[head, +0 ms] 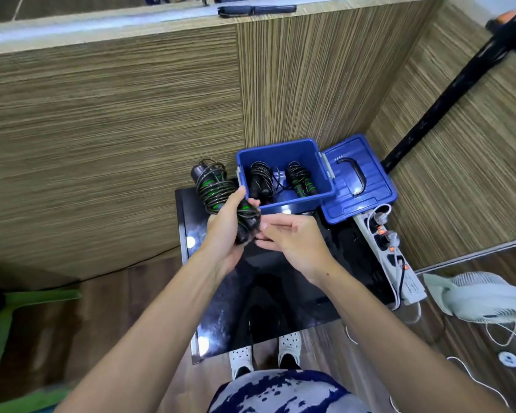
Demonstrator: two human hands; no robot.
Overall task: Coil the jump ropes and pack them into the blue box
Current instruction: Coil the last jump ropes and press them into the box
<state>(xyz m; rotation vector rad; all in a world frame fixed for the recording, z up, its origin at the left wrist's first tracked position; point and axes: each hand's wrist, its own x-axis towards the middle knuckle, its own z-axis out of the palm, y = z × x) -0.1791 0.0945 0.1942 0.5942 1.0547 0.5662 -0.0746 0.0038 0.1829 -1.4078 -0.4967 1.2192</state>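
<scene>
Two coils (283, 178) already lay in the box (295, 201), while the left hand (225, 231) clenched a third rope (218, 192), long axis slanting up-left, just left of the box, right hand (292, 236) slack beside.

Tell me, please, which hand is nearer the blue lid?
Right. The right hand hovers over the black table, below-left of the blue lid; the left hand, holding the coiled rope, is farther left.

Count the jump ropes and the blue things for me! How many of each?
Coiled jump ropes: 3, one in the left hand at, two in the box at and
Blue box: 1
Blue lid: 1
Total: 5
</scene>
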